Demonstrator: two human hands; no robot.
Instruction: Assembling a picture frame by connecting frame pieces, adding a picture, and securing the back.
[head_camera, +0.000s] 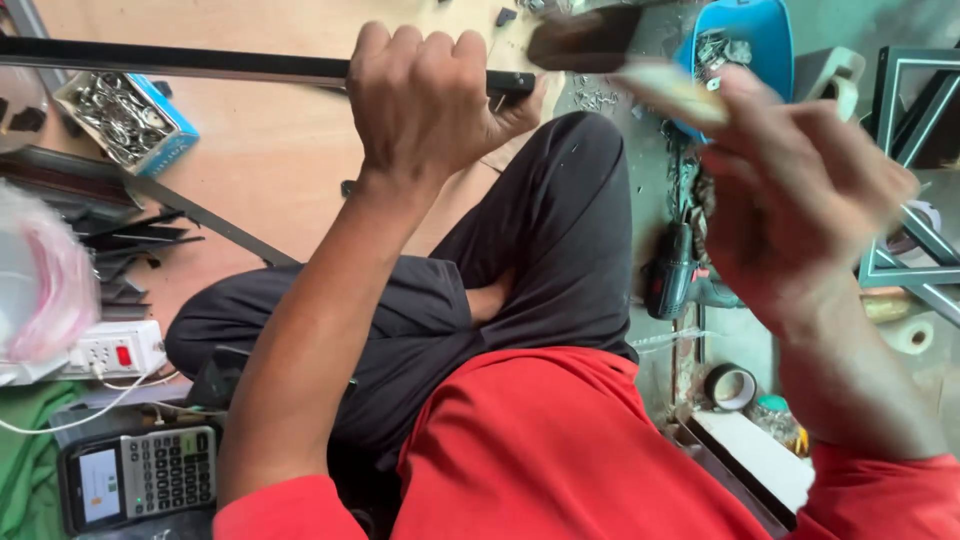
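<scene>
**Two hands, one bar, one blurred tool**

Head view: the left hand (425, 95) is fisted tight around a long black metal bar (180, 60) lying across the wooden board (270, 150). The right hand (800, 190) grips a pale-handled, dark-headed tool (620, 60), possibly a hammer, though blur hides detail. Nearby, an open blue-sided cardboard box of silver screws (125, 120) sits at left; a blue plastic tub (745, 40) lies beyond.
</scene>
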